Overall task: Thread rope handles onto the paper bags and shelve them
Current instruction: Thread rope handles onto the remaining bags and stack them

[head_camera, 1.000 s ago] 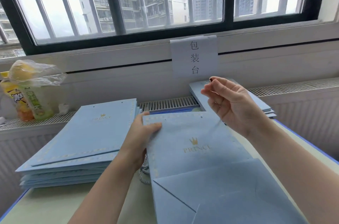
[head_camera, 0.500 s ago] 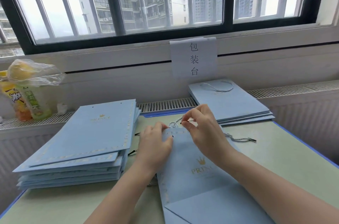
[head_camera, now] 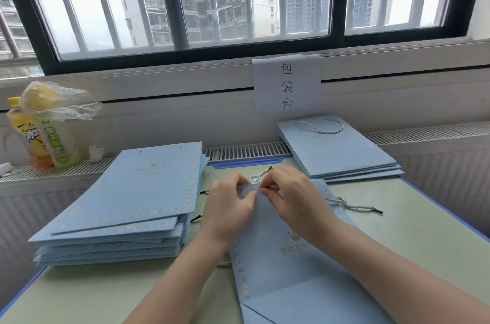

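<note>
A flat light-blue paper bag (head_camera: 286, 265) with a gold crown logo lies on the green table in front of me. My left hand (head_camera: 230, 207) pinches the bag's top edge near a punched hole. My right hand (head_camera: 291, 196) pinches the tip of a silver-white rope handle (head_camera: 256, 179) right at that hole. More of that rope bunches just beyond the bag's top edge. Another loose rope (head_camera: 355, 205) with a dark tip lies on the table to the right.
A tall stack of handle-less blue bags (head_camera: 132, 196) sits at the left. A smaller stack with rope handles (head_camera: 336, 148) rests at the back right by the radiator grille. Drink bottles under a plastic bag (head_camera: 45, 127) stand far left. A paper sign (head_camera: 286, 85) hangs below the window.
The bag went from held up to lying flat on the table. My right hand came down to the bag's top edge and both hands closed in around the hole with the rope tip.
</note>
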Tool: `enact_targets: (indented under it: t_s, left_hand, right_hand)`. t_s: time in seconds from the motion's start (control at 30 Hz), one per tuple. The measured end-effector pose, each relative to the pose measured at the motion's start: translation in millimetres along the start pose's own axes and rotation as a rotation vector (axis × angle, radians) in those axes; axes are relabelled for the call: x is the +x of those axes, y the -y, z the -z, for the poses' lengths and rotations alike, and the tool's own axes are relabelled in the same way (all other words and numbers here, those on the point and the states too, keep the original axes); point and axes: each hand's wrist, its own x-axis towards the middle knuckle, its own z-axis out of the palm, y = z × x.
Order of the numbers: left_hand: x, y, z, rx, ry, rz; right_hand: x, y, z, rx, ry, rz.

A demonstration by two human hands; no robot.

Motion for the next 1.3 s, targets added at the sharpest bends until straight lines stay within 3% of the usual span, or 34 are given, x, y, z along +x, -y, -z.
enact_targets:
  t_s: [0.23,0.7,0.93,1.03,1.3]
  left_hand:
    - [0.7,-3.3,4.5,0.017,0.006,-0.045]
    - [1.1,-9.3,12.9,-0.067,0.017,0.006]
    - [-1.5,-12.8,14.2,0.066,-0.014,-0.129]
    - [-2.5,-12.2,14.4,0.1,-0.022,-0.178]
    - [-1.0,-12.6,16.2,0.035,-0.026,-0.097]
  right_hand:
    - [-0.3,11.5,2.0,-0.102,0.031,0.119]
    - [-0.9,11.6,1.0,0.099,-0.023,0.096]
    - [1.3,10.1,4.7,-0.005,-0.063,0.132]
    - [1.7,11.3,5.9,0.044,-0.053,0.089]
    - [1.7,17.0,4.0,0.181,0.046,-0.01]
